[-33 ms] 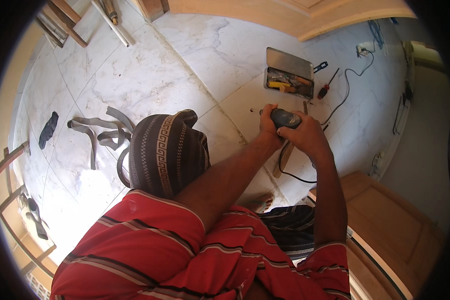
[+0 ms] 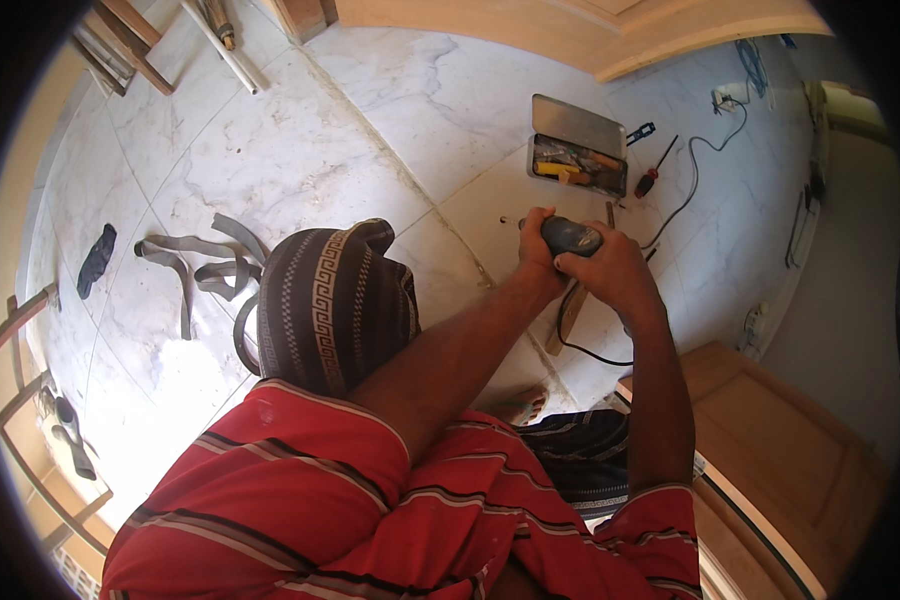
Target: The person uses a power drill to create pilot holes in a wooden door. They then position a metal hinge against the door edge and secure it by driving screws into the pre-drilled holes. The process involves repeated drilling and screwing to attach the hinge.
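Note:
My left hand (image 2: 538, 245) and my right hand (image 2: 615, 270) are both closed on a dark corded power tool (image 2: 573, 238) with a small metal tip pointing left. A black cable loops down from it. Beneath the tool a narrow wooden piece (image 2: 560, 340) lies on the tiled floor. Just beyond my hands sit an open metal toolbox (image 2: 576, 122) holding assorted hand tools, and a red-and-black screwdriver (image 2: 648, 182). My knee, in dark patterned fabric (image 2: 325, 300), is bent at the left of my arms.
Grey straps (image 2: 175, 247) and a dark cloth (image 2: 98, 260) lie on the floor (image 2: 370, 130) at left. Wooden chair frames (image 2: 15, 325) stand at the left edge. A pale rod (image 2: 215, 40) lies upper left. A cord (image 2: 695, 170) runs to a wall socket (image 2: 725, 98). Wooden panels (image 2: 760, 430) border the right.

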Demonstrator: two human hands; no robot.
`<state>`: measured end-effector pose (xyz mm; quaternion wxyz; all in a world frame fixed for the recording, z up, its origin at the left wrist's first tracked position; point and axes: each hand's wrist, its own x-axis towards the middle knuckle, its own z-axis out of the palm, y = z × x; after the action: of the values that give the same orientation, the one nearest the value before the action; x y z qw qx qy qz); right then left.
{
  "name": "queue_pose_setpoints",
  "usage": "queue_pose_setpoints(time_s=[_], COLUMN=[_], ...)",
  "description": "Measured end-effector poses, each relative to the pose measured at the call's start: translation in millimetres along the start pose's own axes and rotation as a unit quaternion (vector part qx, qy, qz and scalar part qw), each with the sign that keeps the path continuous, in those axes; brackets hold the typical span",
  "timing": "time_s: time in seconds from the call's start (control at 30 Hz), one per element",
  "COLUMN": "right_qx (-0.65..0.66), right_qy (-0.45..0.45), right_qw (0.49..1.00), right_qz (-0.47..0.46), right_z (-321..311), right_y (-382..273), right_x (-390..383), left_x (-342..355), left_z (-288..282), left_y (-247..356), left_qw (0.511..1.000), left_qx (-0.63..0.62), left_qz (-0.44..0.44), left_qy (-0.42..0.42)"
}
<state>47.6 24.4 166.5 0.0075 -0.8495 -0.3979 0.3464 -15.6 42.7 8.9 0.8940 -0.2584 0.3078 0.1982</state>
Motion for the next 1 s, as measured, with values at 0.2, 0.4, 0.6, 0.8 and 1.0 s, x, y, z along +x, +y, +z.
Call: queue_pose_setpoints(time_s=[0.2,0.4,0.6,0.8,1.0], right_qx=[-0.014,-0.009,0.000,-0.010,-0.011], right_qy=[0.008,0.002,0.000,0.005,0.006], right_qw=[1.000,1.000,1.000,1.000,1.000], right_qz=[-0.006,0.002,-0.005,-0.011,-0.007], right_z=[0.5,-2.3,-1.7,-1.7,-1.2], right_y=[0.6,-5.5,-2.2,-4.4,-7.3], right_x=[2.8,4.2,7.6,7.8,7.7], left_x=[-1.1,-6.0,-3.4,-6.0,-6.5], left_z=[2.0,6.9,7.6,8.4,10.1], left_y=[1.0,3.7,4.0,4.3,5.7], left_qw=[1.000,1.000,1.000,1.000,1.000], left_qx=[0.011,0.017,0.006,0.006,-0.001], left_qz=[0.010,0.005,0.011,0.019,0.019], left_qy=[0.009,-0.001,0.002,-0.005,0.003])
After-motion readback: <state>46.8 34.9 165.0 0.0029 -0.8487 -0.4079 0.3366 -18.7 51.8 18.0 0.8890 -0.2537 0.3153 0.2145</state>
